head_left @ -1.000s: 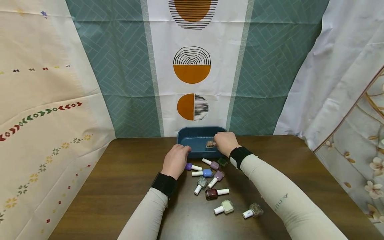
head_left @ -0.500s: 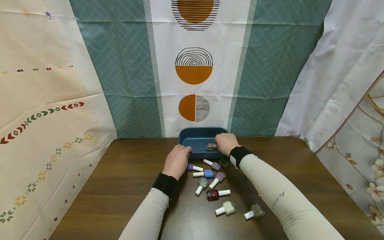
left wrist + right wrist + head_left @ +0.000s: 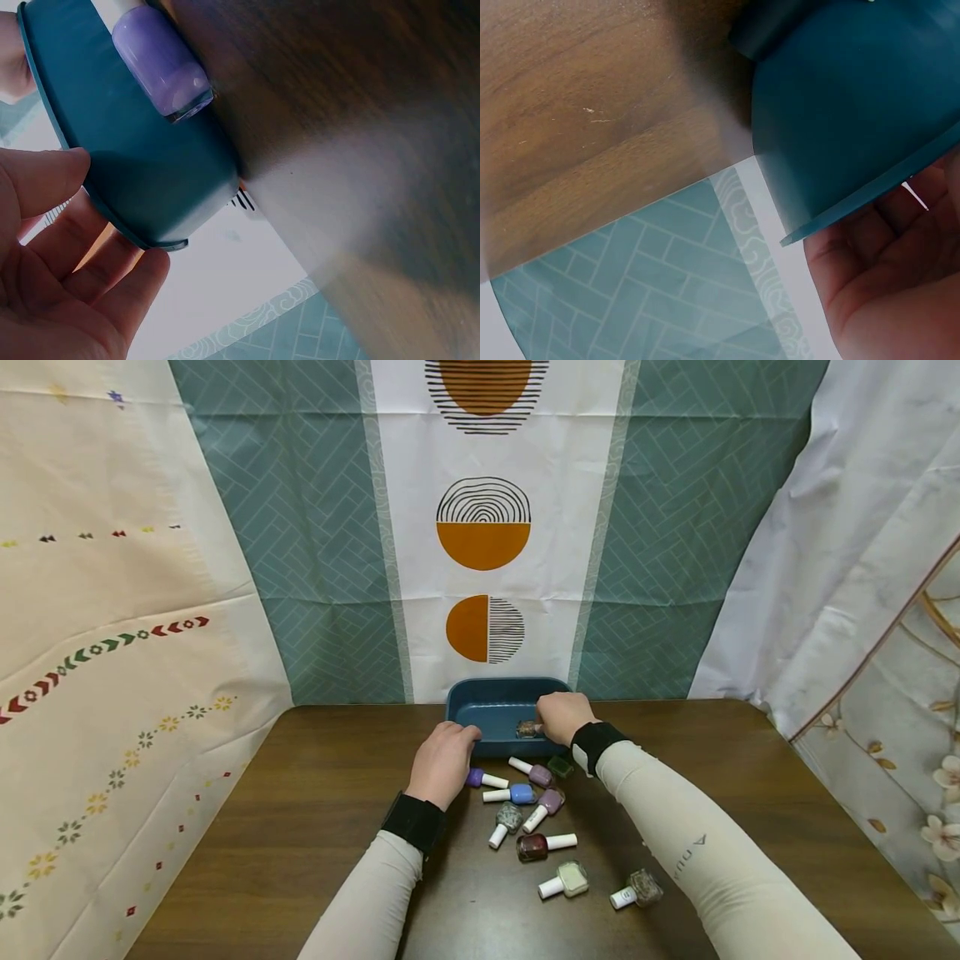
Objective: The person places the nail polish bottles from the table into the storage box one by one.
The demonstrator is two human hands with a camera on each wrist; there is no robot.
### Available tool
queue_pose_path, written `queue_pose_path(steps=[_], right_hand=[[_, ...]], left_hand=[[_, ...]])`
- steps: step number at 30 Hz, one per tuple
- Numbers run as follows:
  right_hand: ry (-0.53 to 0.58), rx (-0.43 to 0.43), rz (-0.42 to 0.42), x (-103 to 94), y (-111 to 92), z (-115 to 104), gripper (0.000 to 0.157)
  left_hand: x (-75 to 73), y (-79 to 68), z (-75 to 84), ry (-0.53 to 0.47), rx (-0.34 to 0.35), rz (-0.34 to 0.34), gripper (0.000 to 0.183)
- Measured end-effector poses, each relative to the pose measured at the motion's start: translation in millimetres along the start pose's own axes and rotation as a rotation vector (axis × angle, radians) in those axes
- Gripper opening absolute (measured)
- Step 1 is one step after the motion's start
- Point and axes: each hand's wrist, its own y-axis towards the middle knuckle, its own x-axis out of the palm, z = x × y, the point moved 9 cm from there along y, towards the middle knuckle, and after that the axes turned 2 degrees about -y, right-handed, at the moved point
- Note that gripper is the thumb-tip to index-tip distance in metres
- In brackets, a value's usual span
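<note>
A dark blue tray stands at the back of the table. My left hand grips its near left rim, thumb and fingers bent over the edge in the left wrist view. Over the tray's right side, my right hand holds a glittery brown nail polish bottle by its cap end, low inside the tray. In the right wrist view that hand's curled fingers show past the rim, and the bottle is hidden. Beside the left fingers lies a purple nail polish bottle.
In front of the tray lie several more bottles: mauve, dark green, blue, grey speckled, dark red, pale green and glittery. A patterned cloth hangs behind the table.
The glittery brown bottle in my right hand has dropped slightly toward the tray's floor. My left hand stays on the rim, and the other bottles lie as before.
</note>
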Motion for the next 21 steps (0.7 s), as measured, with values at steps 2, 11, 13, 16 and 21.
queue_pose_path(steps=[2,11,13,16,21], right_hand=[[-0.001,-0.001,-0.004,0.5,0.5,0.0,0.017],[-0.008,-0.018,0.008,1.7,1.4,-2.3,0.012],[-0.008,-0.013,-0.001,3.2,2.6,-1.9,0.011],[-0.016,-0.005,-0.016,4.7,4.4,-1.2,0.01],[-0.04,0.004,-0.034,6.2,6.4,-0.4,0.016]], left_hand=[[-0.1,0.1,-0.2,0.0,-0.002,0.0,0.014],[0.8,-0.9,-1.4,0.002,-0.01,-0.008,0.014],[0.7,-1.0,-1.4,-0.006,-0.012,-0.011,0.015],[0.2,-1.1,-1.2,-0.01,-0.01,-0.007,0.014],[-0.4,-0.7,-0.7,-0.008,-0.007,-0.001,0.014]])
